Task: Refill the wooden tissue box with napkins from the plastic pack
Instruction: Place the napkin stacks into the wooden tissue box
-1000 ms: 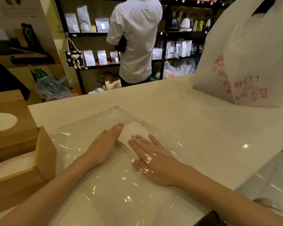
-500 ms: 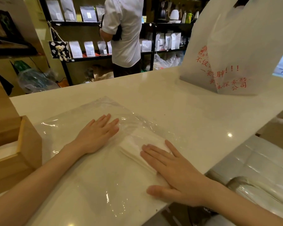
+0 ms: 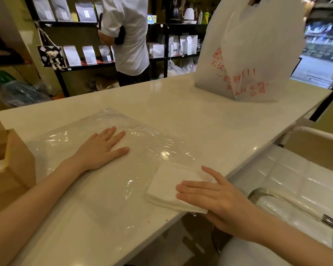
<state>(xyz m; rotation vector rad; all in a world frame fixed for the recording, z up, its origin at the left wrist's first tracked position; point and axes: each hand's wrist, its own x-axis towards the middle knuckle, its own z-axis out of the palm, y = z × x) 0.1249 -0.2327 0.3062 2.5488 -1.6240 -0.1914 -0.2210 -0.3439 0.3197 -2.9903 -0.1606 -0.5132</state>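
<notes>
Since the earlier frames, the right hand (image 3: 217,196) has slid the stack of napkins (image 3: 167,189) out from the plastic pack (image 3: 108,189) toward the near right edge of the tabletop (image 3: 210,120); now the stack lies outside the plastic. The left hand (image 3: 102,148) has stayed flat on top of the pack, a little farther from the napkins than before.

I count two hands, one stack of napkins, one plastic pack, one wooden tissue box (image 3: 10,169) and one white shopping bag (image 3: 246,50). Both hands are open with straight fingers. The left one presses the clear plastic down. The right one lies with its fingers on the napkins, and its thumb is under the tabletop edge; I cannot tell if the thumb touches the stack. The napkins touch the right border of the pack, which now looks flat. The wooden tissue box stands at the left edge of the view, only partly seen, just beside the pack.

The white shopping bag with red print stands at the far right of the tabletop, well apart from the hands. Behind the tabletop a person in a white shirt (image 3: 127,33) faces black shelves (image 3: 161,58) with pouches.
</notes>
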